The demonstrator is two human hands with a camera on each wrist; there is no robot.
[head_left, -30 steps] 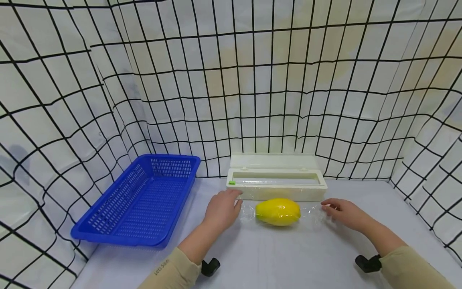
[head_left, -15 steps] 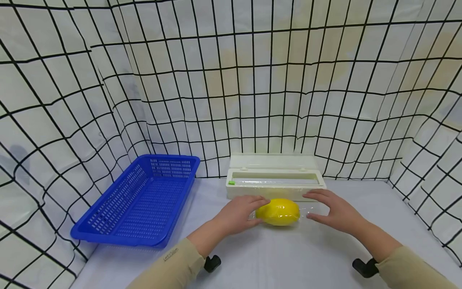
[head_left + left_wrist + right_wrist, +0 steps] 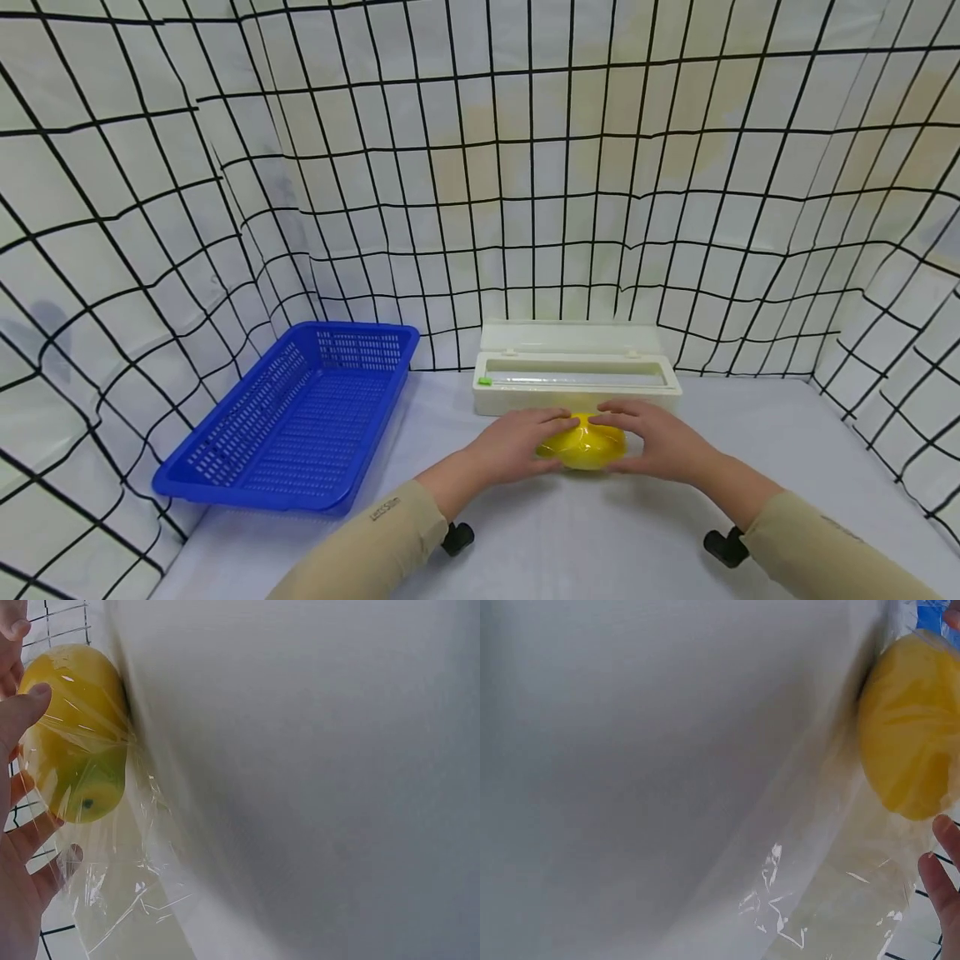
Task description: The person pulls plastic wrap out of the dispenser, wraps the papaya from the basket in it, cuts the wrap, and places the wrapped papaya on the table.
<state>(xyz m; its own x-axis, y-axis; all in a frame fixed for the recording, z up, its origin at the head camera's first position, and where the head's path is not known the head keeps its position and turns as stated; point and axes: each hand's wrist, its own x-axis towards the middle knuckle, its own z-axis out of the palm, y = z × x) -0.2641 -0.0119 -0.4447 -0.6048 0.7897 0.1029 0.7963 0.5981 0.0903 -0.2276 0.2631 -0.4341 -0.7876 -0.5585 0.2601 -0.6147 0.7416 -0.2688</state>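
While my left hand (image 3: 517, 444) and right hand (image 3: 654, 442) cup the mango (image 3: 583, 446) on the tabletop (image 3: 600, 533), fingers curled over it, I judge I'm folding the thin, crinkly cling film (image 3: 112, 900) around the smooth oval fruit; next it needs pressing flat. Behind sits the white plastic film dispenser (image 3: 576, 379), lid up; far left, a blue perforated basket (image 3: 292, 417).

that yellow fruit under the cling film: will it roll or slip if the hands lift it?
The yellow fruit is an oval lying on its side, so it would probably roll if nudged across its long axis. The cling film over it looks glossy and wrinkled, so likely slick. Left hand and right hand cup both ends, which should steady it.
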